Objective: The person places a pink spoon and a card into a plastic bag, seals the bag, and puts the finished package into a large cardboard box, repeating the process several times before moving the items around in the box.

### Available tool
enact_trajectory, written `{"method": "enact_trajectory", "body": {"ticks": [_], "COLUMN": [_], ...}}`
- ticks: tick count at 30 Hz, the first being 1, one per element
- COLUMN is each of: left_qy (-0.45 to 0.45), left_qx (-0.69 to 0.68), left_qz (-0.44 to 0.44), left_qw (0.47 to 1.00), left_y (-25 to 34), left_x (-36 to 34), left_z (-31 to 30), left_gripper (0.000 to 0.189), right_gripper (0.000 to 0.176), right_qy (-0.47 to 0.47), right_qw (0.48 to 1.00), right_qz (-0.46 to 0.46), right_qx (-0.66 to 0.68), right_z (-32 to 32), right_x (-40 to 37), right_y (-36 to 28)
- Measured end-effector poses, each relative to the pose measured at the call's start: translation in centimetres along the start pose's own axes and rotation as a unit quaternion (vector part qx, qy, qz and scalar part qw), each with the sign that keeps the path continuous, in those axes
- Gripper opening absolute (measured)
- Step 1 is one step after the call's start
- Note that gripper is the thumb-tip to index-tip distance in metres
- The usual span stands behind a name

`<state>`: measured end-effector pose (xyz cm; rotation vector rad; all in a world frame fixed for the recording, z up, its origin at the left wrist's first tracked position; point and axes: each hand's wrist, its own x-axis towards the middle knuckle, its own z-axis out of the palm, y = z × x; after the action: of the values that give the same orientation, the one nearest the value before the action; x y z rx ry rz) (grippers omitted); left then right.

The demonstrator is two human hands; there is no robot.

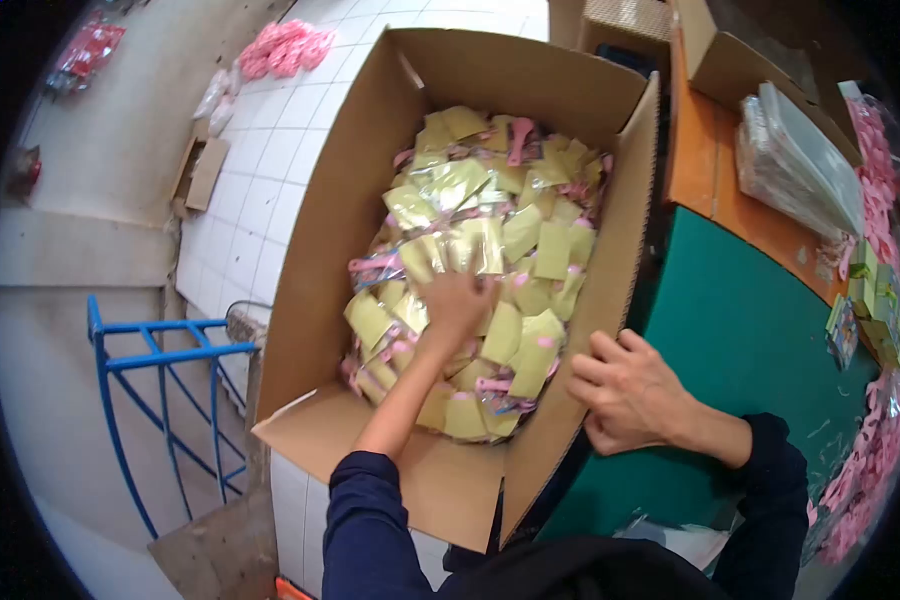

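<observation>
Packets (530, 250) of yellow card and pink pieces in clear wrap fill the cardboard box (310, 250) in front of me, heaped loosely from its far wall to its near wall. My left hand (455, 300) reaches in over the near flap and lies palm down on the heap, a little towards the near left part of the box. Its fingertips are pushed in among the packets, so I cannot tell whether they have closed on one or only press on the pile. My right hand (635, 395) is outside the box, at its right wall close to the near corner. The fingers are curled with the knuckles against the cardboard, and the thumb is hidden, so I cannot tell whether this hand clamps anything. It lies over the near left part of the green bench top (740, 330).

Farther back on the bench, on its wooden strip, an open carton holds a stack of clear plastic bags (800, 160). Pink clips (875, 460) trail along the right edge of the bench, with a few yellow-green cards (875, 300) beside them. Left of the box a blue metal frame (160, 370) stands on the floor, and more pink packets (285, 48) lie on the white tiles beyond the far left corner of the box.
</observation>
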<state>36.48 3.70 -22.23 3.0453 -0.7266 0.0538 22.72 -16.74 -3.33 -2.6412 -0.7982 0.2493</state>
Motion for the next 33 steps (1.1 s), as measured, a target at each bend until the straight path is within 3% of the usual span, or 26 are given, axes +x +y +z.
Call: {"method": "enact_trajectory", "body": {"ticks": [1, 3, 8, 11, 14, 17, 18, 20, 22, 24, 27, 30, 33], "left_qy": [-0.05, -0.014, 0.026, 0.084, -0.041, -0.067, -0.096, -0.038, 0.107, 0.107, -0.093, -0.064, -0.061], "left_qx": [0.008, 0.006, -0.049, -0.165, -0.128, -0.235, -0.225, -0.222, -0.351, -0.317, -0.126, -0.113, -0.195], "left_qz": [-0.107, -0.158, -0.188, -0.021, -0.035, 0.034, 0.059, 0.06, -0.01, -0.161, -0.336, -0.166, -0.211], "left_qw": [0.993, 0.987, 0.981, 0.982, 0.99, 0.969, 0.968, 0.972, 0.93, 0.929, 0.929, 0.978, 0.956], "left_y": [-2.5, -6.0, -6.6, -6.4, -4.9, -7.3, -9.0, -10.3, -11.3, -13.1, -12.6, -14.8, -15.2], "left_x": [-1.0, -4.4, -4.2, -2.4, -1.0, -0.2, 0.3, -1.1, -3.8, -6.9, -10.3, -14.0, -13.7], "left_z": [-0.1, 1.7, 3.2, 6.1, 3.5, 3.7, 4.4, -0.8, -4.2, -5.0, -5.0, 4.1, 5.9], "left_gripper": [0.07, 0.069, 0.074, 0.08, 0.087, 0.081, 0.07, 0.06, 0.051, 0.052, 0.062, 0.073, 0.08], "right_gripper": [0.019, 0.021, 0.026, 0.027, 0.027, 0.025, 0.025, 0.024, 0.023, 0.023, 0.023, 0.023, 0.024], "right_qy": [0.001, 0.002, 0.0, -0.027, -0.016, 0.008, 0.006, 0.004, 0.004, 0.013, 0.027, 0.013, 0.002], "right_qw": [1.0, 1.0, 1.0, 0.999, 0.999, 0.999, 0.999, 0.999, 0.999, 0.999, 0.999, 0.999, 1.0], "right_qz": [-0.001, -0.002, 0.003, 0.015, 0.019, 0.013, 0.012, 0.012, 0.011, 0.007, 0.006, 0.007, 0.006], "right_qx": [-0.01, -0.018, -0.019, -0.027, -0.023, -0.028, -0.035, -0.04, -0.038, -0.03, -0.028, -0.033, -0.031], "right_z": [-0.1, -0.3, -0.1, -0.3, 0.0, 0.3, 0.2, 0.1, 0.1, 0.1, 0.2, -0.1, 0.2], "right_x": [0.0, 0.0, 0.3, 0.5, 0.6, 0.1, 0.3, 0.4, 0.3, 0.3, 0.3, 0.4, 0.1], "right_y": [0.1, 0.3, -0.3, -0.4, -0.8, -0.4, -0.5, -0.6, -0.4, -0.3, -0.4, -0.4, -0.2]}}
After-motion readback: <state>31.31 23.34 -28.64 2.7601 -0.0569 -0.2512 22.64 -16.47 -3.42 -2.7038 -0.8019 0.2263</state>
